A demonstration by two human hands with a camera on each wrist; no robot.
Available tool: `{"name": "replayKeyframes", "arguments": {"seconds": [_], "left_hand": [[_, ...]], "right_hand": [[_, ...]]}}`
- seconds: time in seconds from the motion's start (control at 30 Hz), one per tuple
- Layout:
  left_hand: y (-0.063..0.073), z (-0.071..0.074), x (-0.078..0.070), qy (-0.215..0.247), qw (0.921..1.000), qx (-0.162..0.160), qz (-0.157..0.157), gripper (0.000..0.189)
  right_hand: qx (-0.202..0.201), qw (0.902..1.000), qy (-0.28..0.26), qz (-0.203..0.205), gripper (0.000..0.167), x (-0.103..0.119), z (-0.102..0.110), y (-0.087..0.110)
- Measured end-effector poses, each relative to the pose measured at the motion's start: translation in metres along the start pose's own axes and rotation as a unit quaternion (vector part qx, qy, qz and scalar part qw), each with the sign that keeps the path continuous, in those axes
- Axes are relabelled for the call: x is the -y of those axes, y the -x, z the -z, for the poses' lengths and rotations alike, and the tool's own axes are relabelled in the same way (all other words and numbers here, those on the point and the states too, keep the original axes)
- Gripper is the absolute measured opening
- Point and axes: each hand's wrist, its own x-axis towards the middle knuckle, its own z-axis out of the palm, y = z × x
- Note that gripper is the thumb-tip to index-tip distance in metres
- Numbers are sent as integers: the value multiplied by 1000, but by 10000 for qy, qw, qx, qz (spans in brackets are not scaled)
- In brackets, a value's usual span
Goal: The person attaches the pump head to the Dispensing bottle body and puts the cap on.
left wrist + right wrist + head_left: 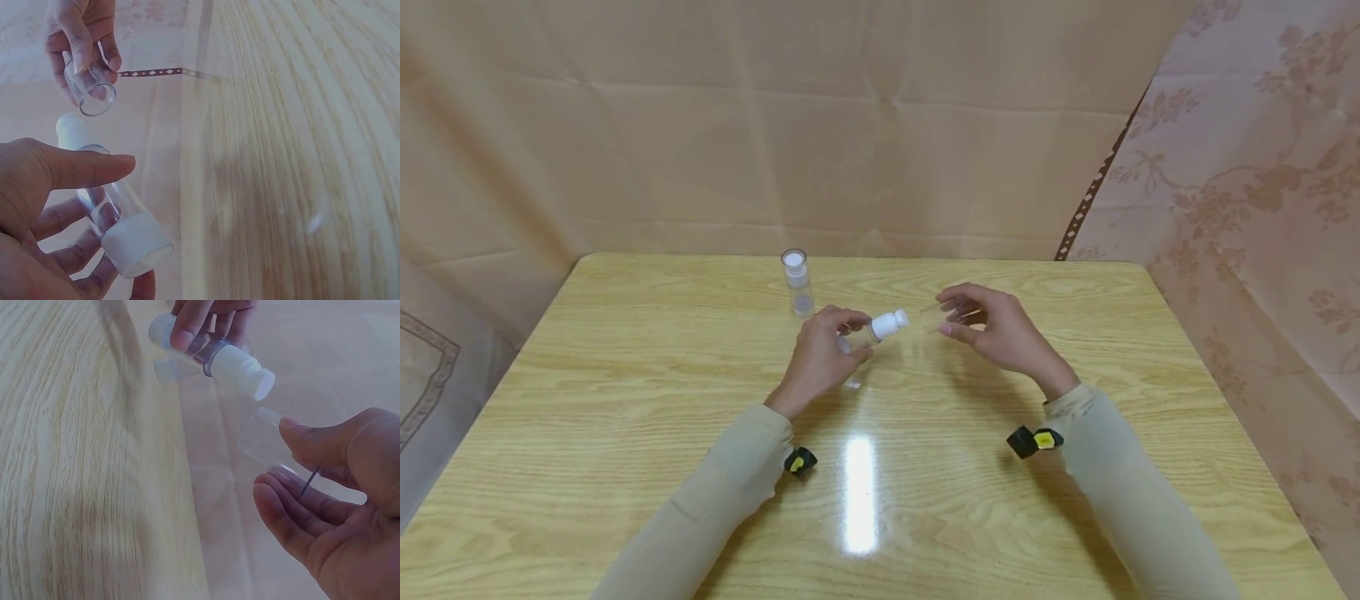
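Note:
My left hand [825, 354] grips a small clear pump bottle [128, 206] around its body, tilted with its white pump head [889, 322] towards the right hand. A white base shows at the bottle's lower end in the left wrist view. In my right hand [1000, 329], a clear cap [262, 440] is pinched between thumb and fingers, its open end facing the pump head. A short gap separates cap and pump head. Farther back on the table stands a second clear bottle [800, 292] with a white top.
The wooden table [625, 467] has a bright light reflection near its front. A beige cloth [850, 125] hangs behind the table, and a flowered cloth [1262, 208] is at the right. Each wrist wears a small black device with a yellow mark.

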Motion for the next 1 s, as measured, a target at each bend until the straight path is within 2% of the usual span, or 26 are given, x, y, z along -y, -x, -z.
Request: {"name": "replayKeyframes", "arguments": {"seconds": [0.2, 0.57, 1.0], "left_hand": [[0, 0, -1, -10, 10000, 1, -3, 35], [1, 0, -2, -30, 10000, 31, 19, 36], [3, 0, -2, -114, 9999, 99, 75, 37]], "right_hand": [[99, 9988, -474, -110, 34, 1, 0, 0], [201, 9952, -939, -183, 34, 5, -1, -1], [287, 9934, -1094, -185, 36, 8, -7, -4]]}}
